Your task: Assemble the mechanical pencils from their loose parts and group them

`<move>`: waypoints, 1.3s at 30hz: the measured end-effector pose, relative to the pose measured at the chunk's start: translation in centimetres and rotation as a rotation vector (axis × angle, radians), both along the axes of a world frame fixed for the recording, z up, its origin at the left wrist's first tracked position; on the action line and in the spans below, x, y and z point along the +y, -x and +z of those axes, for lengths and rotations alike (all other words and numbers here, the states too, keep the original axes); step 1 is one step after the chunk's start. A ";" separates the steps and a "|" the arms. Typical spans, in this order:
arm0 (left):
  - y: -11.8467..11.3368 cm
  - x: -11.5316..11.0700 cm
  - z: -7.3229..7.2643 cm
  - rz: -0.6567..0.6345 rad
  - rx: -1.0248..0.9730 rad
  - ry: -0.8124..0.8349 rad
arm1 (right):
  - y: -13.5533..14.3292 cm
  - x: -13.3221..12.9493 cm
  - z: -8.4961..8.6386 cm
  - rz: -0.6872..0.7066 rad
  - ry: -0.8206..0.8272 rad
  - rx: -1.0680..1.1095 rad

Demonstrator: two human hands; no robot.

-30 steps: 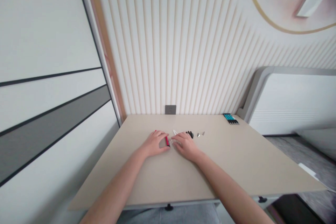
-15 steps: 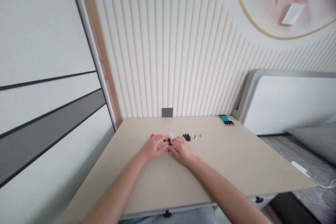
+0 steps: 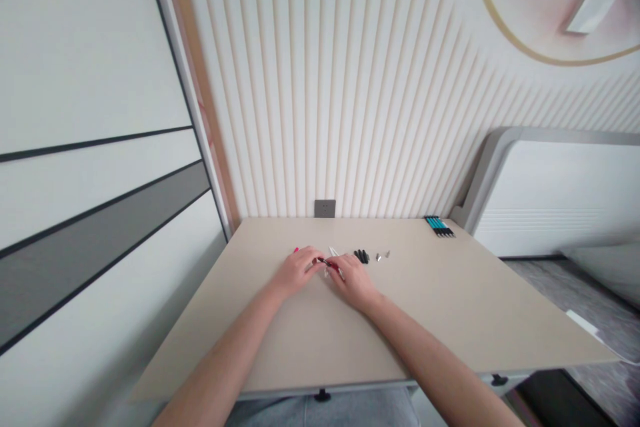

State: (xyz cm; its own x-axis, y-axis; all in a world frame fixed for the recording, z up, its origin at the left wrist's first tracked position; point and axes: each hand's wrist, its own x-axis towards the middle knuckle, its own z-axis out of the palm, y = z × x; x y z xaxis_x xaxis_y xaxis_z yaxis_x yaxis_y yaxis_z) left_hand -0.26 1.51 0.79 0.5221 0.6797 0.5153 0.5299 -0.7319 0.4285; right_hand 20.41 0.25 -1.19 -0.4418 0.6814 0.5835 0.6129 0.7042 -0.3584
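Note:
Near the middle of the table, my left hand pinches the black end of a slim black-and-red pen part. My right hand has its fingers closed round the red end. The part lies slantwise between my fingertips, and much of it is hidden. Just below it, something small and clear or whitish shows by my right thumb. Thin white rods stick out behind my right fingers. Beyond my left hand peeks a pink-red piece, mostly covered.
Right of my hands lie several short black tubes, a small silvery piece and another tiny metallic one. Several teal-and-black pens rest at the table's back right corner. A dark socket is on the wall behind.
The black-and-red part has turned from pointing toward me to lying across between both hands. My view has swung slightly left, so the scene sits farther right.

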 end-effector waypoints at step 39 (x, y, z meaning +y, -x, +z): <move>1.6 1.3 -1.5 0.229 0.010 0.085 | -0.7 0.7 -0.7 0.053 0.043 -0.041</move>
